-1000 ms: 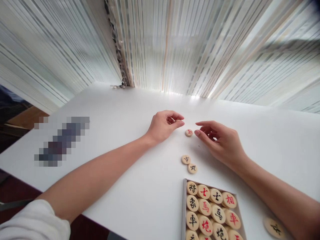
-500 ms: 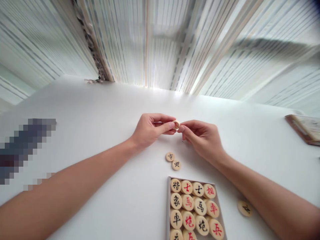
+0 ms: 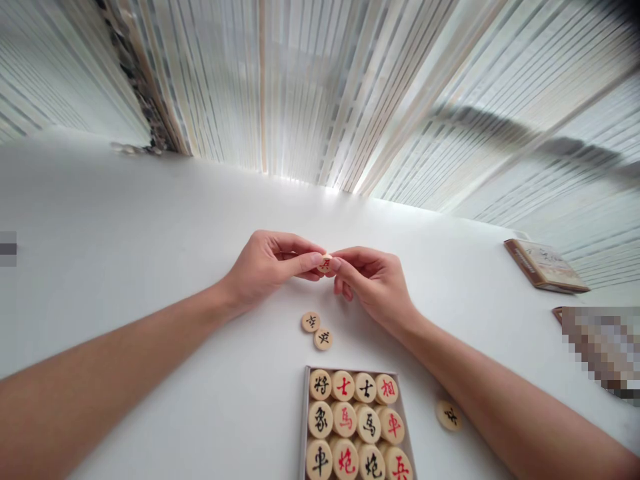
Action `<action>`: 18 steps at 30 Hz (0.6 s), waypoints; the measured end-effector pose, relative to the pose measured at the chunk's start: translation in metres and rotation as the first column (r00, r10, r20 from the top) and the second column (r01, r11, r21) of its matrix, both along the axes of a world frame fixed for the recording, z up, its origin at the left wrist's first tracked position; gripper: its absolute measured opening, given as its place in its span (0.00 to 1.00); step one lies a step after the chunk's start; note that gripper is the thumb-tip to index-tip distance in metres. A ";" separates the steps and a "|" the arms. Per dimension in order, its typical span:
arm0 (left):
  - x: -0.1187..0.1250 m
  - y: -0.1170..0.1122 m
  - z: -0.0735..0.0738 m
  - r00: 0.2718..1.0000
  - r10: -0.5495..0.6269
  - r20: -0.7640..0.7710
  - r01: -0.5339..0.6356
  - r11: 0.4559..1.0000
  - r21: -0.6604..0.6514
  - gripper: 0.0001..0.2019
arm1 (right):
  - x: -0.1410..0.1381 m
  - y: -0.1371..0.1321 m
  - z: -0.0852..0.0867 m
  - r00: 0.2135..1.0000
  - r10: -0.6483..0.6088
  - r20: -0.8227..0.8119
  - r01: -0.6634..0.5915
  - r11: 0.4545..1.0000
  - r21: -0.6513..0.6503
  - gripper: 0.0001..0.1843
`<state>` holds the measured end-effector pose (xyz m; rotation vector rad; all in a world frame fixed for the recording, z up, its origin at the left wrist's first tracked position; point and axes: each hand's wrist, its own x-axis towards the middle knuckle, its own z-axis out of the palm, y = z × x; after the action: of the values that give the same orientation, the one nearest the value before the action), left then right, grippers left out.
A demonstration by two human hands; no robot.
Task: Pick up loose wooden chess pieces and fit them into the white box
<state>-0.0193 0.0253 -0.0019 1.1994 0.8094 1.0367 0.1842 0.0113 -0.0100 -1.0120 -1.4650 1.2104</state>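
Observation:
Between both hands, over the white table (image 3: 215,387), is a round wooden Chinese chess piece (image 3: 325,264) with a red character. My left hand (image 3: 273,263) pinches it from the left with thumb and fingers. From the right, the thumb and forefinger of my right hand (image 3: 377,283) close on its edge; the fingertips cover part of it. Just below the hands lie two touching pieces with black characters, an upper one (image 3: 311,322) and a lower one (image 3: 323,339). Nearer to me, an open box (image 3: 303,427) holds rows of pieces with red and black characters; its near end is cut off.
A single black-marked piece (image 3: 449,415) lies right of the box, beside my right forearm. Toward the far right sits a book-like box (image 3: 547,267), with a partly blurred-out object (image 3: 595,340) in front of it. Striped curtains (image 3: 300,87) hang behind the table.
The view has swung right, so most things appear farther left. My right thumb and forefinger have closed in on the piece, and its red character now faces me more squarely.

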 end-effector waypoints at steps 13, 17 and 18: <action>0.000 0.001 -0.003 1.000 -0.017 -0.024 0.019 0.998 0.058 0.09 | -0.001 0.000 0.004 0.999 0.031 -0.034 -0.031 1.000 -0.006 0.15; 0.000 0.001 -0.003 1.000 0.003 -0.004 -0.003 1.000 -0.008 0.12 | -0.001 0.000 0.004 0.998 0.035 -0.060 -0.036 0.999 -0.021 0.15; 0.000 0.001 -0.002 1.000 0.000 -0.004 0.000 1.000 -0.020 0.13 | -0.001 0.000 0.004 0.997 0.034 -0.065 -0.036 0.999 -0.026 0.16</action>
<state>-0.0196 0.0258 -0.0040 1.1849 0.8206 1.0243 0.1829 0.0117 -0.0056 -0.9606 -1.4250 1.2791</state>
